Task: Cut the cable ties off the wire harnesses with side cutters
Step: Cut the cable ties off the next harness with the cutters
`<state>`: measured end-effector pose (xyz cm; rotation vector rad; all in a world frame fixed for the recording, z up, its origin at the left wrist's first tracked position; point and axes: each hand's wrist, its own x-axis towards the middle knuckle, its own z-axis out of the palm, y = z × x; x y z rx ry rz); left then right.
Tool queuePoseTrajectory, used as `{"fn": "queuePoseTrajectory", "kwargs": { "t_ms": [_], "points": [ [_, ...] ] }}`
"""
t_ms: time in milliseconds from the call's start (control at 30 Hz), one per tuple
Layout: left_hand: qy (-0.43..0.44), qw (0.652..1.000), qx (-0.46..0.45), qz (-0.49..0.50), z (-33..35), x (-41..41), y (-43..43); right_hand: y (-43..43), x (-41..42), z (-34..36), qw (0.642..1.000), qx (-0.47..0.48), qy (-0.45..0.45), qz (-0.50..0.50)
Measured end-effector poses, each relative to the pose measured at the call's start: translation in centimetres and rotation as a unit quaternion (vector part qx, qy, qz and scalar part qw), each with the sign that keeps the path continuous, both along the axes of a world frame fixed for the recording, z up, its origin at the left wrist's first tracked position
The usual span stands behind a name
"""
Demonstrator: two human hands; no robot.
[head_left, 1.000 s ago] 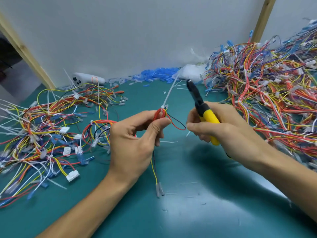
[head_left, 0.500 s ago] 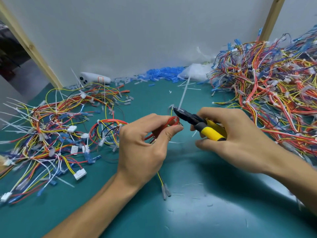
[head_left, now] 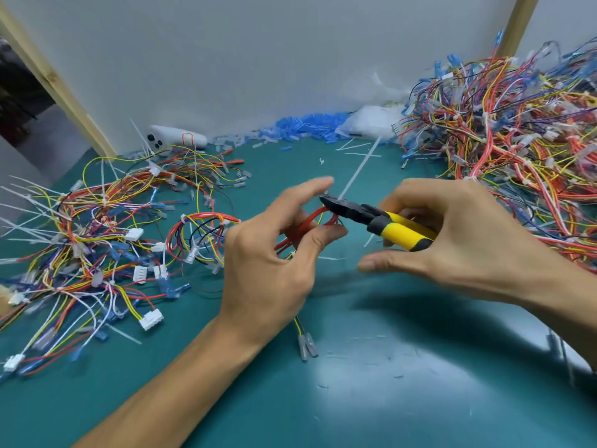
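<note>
Cable tie (head_left: pixel 358 169): a white strap whose tail rises up and to the right from the red loop of the wire harness (head_left: pixel 308 226), clear of the fingers. The left hand (head_left: pixel 274 270) pinches that harness between the thumb and curled fingers just below the tie, with the index finger standing straight above it. The side cutters (head_left: pixel 352 210) come in from the right, their black nose at the base of the tie, close against the left index finger. Whether the blades have closed through the strap cannot be told. The right hand (head_left: pixel 468 244) is wrapped round the yellow handles, thumb stretched out beneath.

A yellow wire hangs from the harness below the left hand and ends in two terminals (head_left: pixel 307 347) on the green mat (head_left: pixel 403 383). To the left of the hands lies a loose spread of harnesses (head_left: pixel 90 234). To the right, near the cutter hand, is a high heap (head_left: pixel 504 150). At the wall are blue sleeves (head_left: pixel 310 122), a white bag (head_left: pixel 368 124) and a white device (head_left: pixel 174 140).
</note>
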<state>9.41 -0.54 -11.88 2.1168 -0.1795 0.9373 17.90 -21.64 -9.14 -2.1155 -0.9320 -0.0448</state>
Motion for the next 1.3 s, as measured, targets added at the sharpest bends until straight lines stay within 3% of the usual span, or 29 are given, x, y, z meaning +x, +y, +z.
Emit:
{"fn": "queuePoseTrajectory", "kwargs": {
  "t_ms": [267,400,467,700,833,1067,1300],
  "points": [
    [0.017,0.998,-0.024,-0.052,-0.6,0.6,0.4,-0.1,0.2,0.1,0.998,-0.028,-0.012,0.063],
    [0.047,0.990,-0.112,-0.069,-1.1,0.7,0.5,0.0,-0.5,0.3,0.991,-0.012,-0.037,0.130],
    [0.040,0.988,-0.136,-0.061,-1.0,0.8,0.7,0.2,-0.8,0.4,0.990,-0.002,-0.065,0.121],
    [0.046,0.994,-0.078,-0.063,-0.8,0.6,0.9,0.5,-0.4,-0.1,0.995,0.023,-0.086,0.048],
    [0.070,0.990,-0.113,-0.056,-1.0,0.6,0.8,0.6,-0.2,-0.2,0.996,0.021,-0.085,0.004],
    [0.104,0.977,-0.170,-0.077,-0.4,0.8,1.1,0.2,0.2,-0.2,0.993,0.079,0.084,-0.015],
    [0.097,0.995,-0.035,0.014,-0.3,1.0,1.2,-0.1,0.8,0.1,0.980,0.092,0.178,0.019]
  ]
}}
